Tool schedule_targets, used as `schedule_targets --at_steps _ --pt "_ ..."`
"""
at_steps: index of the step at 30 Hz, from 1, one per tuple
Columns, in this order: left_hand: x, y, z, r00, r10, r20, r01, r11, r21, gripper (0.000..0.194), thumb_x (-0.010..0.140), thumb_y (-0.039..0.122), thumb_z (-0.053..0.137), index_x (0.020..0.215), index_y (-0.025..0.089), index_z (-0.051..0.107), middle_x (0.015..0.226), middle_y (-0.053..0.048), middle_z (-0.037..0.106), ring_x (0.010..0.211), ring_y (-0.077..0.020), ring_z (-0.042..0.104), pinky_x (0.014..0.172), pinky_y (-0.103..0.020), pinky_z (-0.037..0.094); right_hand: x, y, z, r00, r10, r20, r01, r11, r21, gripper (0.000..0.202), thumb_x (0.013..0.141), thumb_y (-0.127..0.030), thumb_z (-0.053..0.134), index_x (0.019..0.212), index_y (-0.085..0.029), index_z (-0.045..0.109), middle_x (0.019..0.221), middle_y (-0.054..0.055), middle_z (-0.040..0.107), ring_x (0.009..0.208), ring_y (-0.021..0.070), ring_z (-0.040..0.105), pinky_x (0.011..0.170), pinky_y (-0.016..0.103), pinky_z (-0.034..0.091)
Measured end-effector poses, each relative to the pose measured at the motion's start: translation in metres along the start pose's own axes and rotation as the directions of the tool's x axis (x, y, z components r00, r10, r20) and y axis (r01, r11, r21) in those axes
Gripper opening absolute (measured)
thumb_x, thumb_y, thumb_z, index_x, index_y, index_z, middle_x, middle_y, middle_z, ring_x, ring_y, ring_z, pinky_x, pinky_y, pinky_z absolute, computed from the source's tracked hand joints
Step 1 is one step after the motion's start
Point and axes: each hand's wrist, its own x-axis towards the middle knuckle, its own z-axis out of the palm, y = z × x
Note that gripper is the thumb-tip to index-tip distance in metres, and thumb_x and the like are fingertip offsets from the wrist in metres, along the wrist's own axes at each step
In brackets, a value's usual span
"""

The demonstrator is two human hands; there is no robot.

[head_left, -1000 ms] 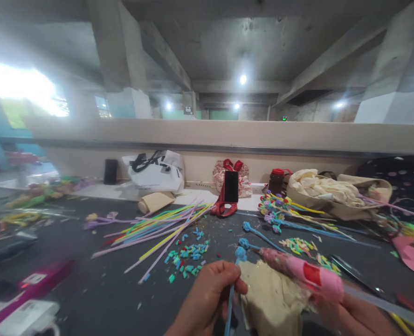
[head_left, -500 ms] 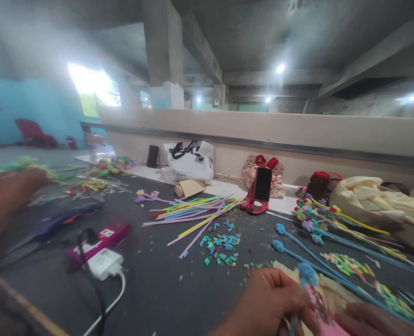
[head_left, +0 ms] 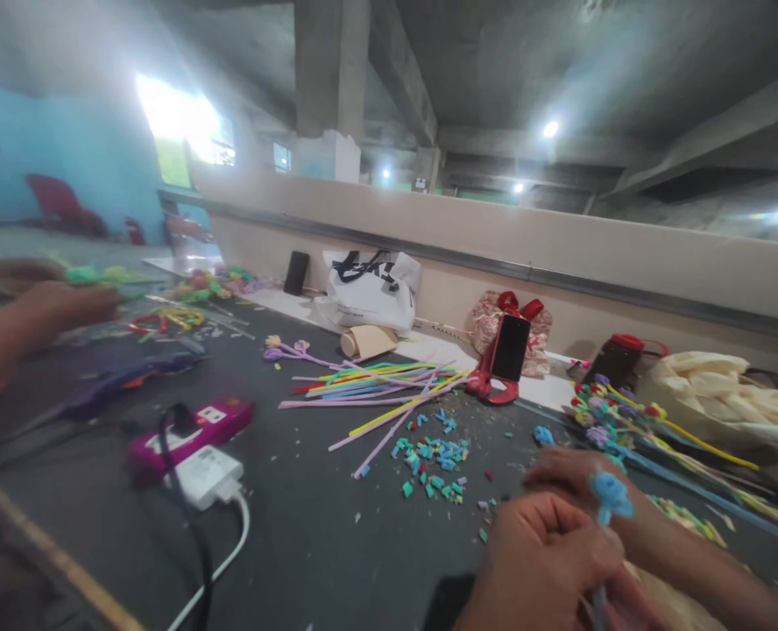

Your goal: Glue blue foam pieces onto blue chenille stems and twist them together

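Note:
My left hand (head_left: 547, 556), at the lower right, is closed round the stem of a blue fuzzy pipe-cleaner flower (head_left: 611, 492), its head upright above the fingers. Just behind it, my right hand (head_left: 566, 471) reaches leftward across the table, the forearm coming from the lower right corner. Its fingers are blurred and partly behind my left hand, so their grip does not show. Beyond the right hand lies another blue pipe-cleaner flower head (head_left: 543, 435). Beige material (head_left: 675, 600) shows under the right forearm.
Cut pipe-cleaner bits (head_left: 438, 456) and long coloured pipe cleaners (head_left: 376, 386) lie mid-table. A phone (head_left: 511, 348) leans at the back. Finished flowers (head_left: 603, 412) lie right. A purple power strip (head_left: 195, 434) with charger sits left; beyond it, another person's hand (head_left: 67, 307) is near green pieces.
My right hand has moved up and left from beside my left hand to the blue flowers on the table. The pink thing between my hands is out of sight. The view has tilted.

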Motion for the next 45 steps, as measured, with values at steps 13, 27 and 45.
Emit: schedule_targets --at_steps 13,27,45 --pt "-0.007 0.011 0.003 0.998 -0.068 -0.008 0.067 0.991 -0.113 0.025 0.053 0.031 0.063 0.071 0.017 0.052 0.042 0.001 0.058 0.033 -0.009 0.045 0.038 -0.019 0.033 0.083 -0.022 0.049 0.987 -0.151 0.061 0.157 0.982 -0.108 0.016 0.075 -0.021 0.048 0.073 -0.018 0.063 0.071 0.002 0.062 0.063 0.0112 0.055 0.058 0.019 0.038" --pt "-0.008 0.018 0.014 0.982 -0.072 -0.177 0.06 0.995 -0.075 0.024 0.053 0.03 0.059 0.07 0.015 0.05 0.038 0.003 0.054 0.027 -0.0052 0.035 0.033 -0.017 0.023 0.085 -0.041 0.05 0.955 -0.222 0.195 0.277 0.904 -0.325 0.014 0.073 -0.017 0.047 0.067 -0.016 0.06 0.07 0.004 0.059 0.058 0.0126 0.051 0.05 0.023 0.028" --pt "0.004 0.008 0.003 0.996 0.025 -0.084 -0.026 1.0 -0.012 0.014 0.055 0.027 0.054 0.06 0.015 0.048 0.04 0.0 0.056 0.027 -0.0052 0.04 0.031 -0.016 0.026 0.071 -0.01 0.027 0.959 0.091 0.267 -0.268 0.586 0.765 0.029 0.065 -0.033 0.062 0.087 -0.015 0.056 0.061 -0.001 0.06 0.051 0.0112 0.054 0.048 0.024 0.044"
